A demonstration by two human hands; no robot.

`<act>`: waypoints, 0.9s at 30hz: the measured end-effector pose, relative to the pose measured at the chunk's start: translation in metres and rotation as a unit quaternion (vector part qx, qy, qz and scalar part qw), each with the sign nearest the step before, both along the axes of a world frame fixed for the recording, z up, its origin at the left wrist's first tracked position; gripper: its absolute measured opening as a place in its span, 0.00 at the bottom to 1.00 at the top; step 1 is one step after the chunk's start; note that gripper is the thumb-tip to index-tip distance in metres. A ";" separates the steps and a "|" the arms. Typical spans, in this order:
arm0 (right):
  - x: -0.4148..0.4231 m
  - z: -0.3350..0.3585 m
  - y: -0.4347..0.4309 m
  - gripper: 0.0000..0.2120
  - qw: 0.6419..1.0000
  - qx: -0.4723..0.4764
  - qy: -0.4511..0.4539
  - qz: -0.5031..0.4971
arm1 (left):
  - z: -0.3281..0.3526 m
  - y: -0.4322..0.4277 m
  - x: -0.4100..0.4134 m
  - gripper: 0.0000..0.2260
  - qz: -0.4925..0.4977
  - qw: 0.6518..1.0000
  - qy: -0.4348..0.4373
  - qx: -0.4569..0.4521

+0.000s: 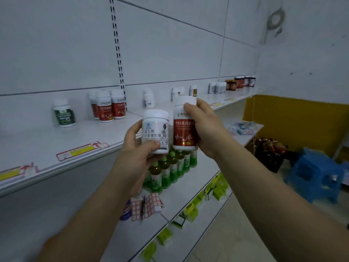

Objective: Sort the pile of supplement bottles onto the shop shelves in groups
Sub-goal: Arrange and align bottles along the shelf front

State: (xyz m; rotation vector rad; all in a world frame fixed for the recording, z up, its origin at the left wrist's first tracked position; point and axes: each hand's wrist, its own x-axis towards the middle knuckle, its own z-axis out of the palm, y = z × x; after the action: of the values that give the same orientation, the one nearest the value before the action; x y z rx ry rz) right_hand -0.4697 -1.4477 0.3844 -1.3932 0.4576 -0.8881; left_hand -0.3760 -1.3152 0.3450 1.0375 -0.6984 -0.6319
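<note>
My left hand (138, 148) grips a white bottle with a grey label (155, 130), held upright in front of the top shelf (75, 137). Right beside it, my right hand (205, 127) grips a white-capped bottle with a red label (184, 129). On the top shelf stand a green-label bottle (64, 115), a group of red-label bottles (108, 106), a small white bottle (149, 100), two white bottles (176, 93), one orange-label bottle (193, 90), white tubs (217, 87) and dark bottles (243, 81) at the far end.
The shelf below holds green drink bottles (170, 167), a sheet of red-lined stickers (145, 207) and small packets (243, 128). Yellow-green boxes (217, 188) fill the lowest shelf. A blue plastic stool (319, 178) and a dark pack of bottles (270, 154) sit on the floor right.
</note>
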 end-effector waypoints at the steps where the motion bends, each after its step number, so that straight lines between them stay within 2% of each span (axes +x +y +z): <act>1: 0.011 0.001 -0.009 0.14 1.000 -0.005 -0.003 0.010 | 0.003 -0.005 0.007 0.24 0.032 0.999 -0.020 0.006; 6: 0.077 0.007 -0.042 0.18 0.997 -0.058 -0.008 0.056 | 0.012 -0.023 0.050 0.27 0.168 0.976 -0.130 0.041; 12: 0.155 0.012 -0.069 0.22 0.986 -0.096 0.018 0.132 | 0.018 -0.039 0.095 0.35 0.238 0.954 -0.145 0.110; 22: 0.236 0.003 -0.095 0.22 0.942 -0.195 0.052 0.269 | 0.023 -0.058 0.105 0.17 0.391 0.876 -0.176 0.220; 27: 0.252 -0.004 -0.113 0.25 0.908 -0.261 0.064 0.321 | 0.019 -0.078 0.098 0.19 0.426 0.842 -0.181 0.278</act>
State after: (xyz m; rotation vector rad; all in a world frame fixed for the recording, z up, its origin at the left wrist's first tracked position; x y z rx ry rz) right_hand -0.2178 -1.5608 0.3806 -1.9403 -0.1762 -0.3776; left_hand -0.2782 -1.3935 0.3641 1.8812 -0.2929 0.1819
